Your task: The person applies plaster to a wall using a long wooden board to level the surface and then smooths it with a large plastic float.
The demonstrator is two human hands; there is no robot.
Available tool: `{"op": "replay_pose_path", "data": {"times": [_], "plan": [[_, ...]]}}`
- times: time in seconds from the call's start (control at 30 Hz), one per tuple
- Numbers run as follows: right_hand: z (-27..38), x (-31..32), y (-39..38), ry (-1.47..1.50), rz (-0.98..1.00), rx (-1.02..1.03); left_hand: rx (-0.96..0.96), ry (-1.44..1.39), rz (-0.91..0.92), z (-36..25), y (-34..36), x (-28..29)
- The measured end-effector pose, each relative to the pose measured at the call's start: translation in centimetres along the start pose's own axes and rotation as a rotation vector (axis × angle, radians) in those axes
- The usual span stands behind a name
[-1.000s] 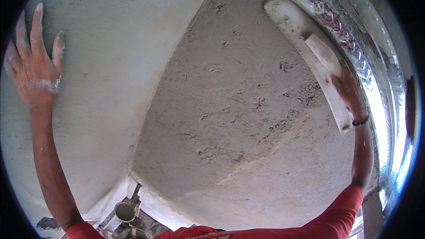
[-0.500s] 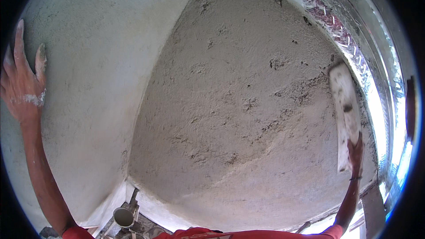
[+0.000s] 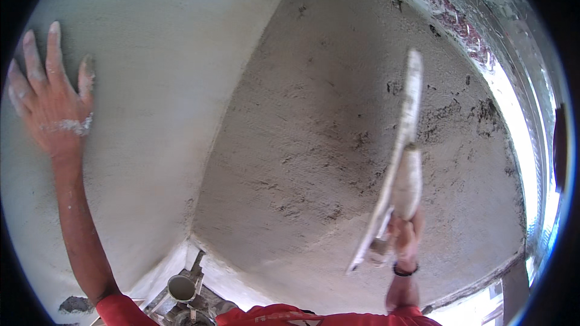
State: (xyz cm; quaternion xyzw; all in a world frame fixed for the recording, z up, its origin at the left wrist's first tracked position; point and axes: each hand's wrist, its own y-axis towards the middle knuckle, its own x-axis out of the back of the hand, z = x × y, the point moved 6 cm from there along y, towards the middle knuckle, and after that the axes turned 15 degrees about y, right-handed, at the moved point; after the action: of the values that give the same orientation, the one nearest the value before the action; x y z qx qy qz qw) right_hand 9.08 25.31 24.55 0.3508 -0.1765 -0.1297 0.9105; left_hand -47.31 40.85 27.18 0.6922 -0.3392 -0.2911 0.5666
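My right hand (image 3: 406,234) is wrapped round the handle of a long, pale plastering float (image 3: 399,145). The float is turned nearly edge-on, its blade standing steeply up from the hand in front of the rough grey plastered wall (image 3: 290,163). Whether the blade touches that wall cannot be told. My left hand (image 3: 57,105) lies flat with spread fingers on the smoother, paler wall (image 3: 145,84) at the left. Whitish plaster is smeared on its wrist and thumb.
Below, near the corner, a round bucket (image 3: 182,288) stands among boards and bars. Along the right runs a bright opening (image 3: 513,115) with a ragged, reddish edge strip (image 3: 459,27). The rough wall has dark pits and ridges, densest at its upper right.
My right hand has swung the float leftward from the wall's right edge, turning it from face-on to edge-on. In the picture, my left hand and the walls sit further right.
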Motion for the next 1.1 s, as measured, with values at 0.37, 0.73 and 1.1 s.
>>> {"op": "replay_pose_path", "data": {"times": [0.37, 0.73, 1.1], "plan": [[-4.1, -22.9, 10.5, 0.196, -0.128, -0.006, -0.059, -0.018, 0.065, -0.7, 0.5, 0.6], [-6.6, -30.4, 18.4, 0.129, -0.318, 0.279, -0.074, -0.057, 0.132, -0.6, 0.4, 0.5], [-5.0, -32.9, 21.8, -0.110, -0.417, 0.377, -0.101, -0.031, 0.149, -0.6, 0.4, 0.1]]}}
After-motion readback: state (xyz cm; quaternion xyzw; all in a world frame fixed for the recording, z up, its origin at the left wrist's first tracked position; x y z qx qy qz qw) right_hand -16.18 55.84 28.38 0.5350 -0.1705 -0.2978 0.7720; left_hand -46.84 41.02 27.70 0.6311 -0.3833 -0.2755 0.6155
